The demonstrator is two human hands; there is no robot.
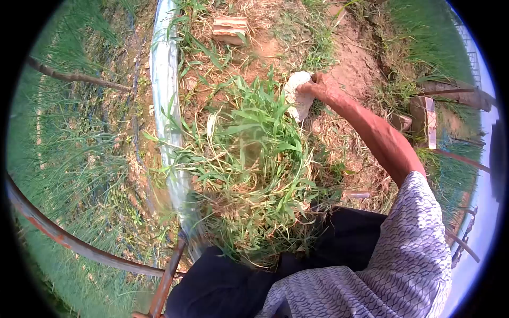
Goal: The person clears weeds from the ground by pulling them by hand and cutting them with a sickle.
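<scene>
In the upper centre of the frame, the right hand [318, 88] has its grip clamped on the right edge of a white object [296, 102], apparently leaving its left side free beside the grass clump [260, 122]. The left hand's grip cannot be determined.

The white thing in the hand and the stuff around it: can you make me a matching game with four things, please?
Things:
1. white lump
2. plastic strip
3. trousers
4. block

Match with:
A. dark coloured
B. tan, near the top of the picture
C. in the right hand
D. long, pale and shiny

Right pairs: 1-C, 2-D, 3-A, 4-B
</scene>
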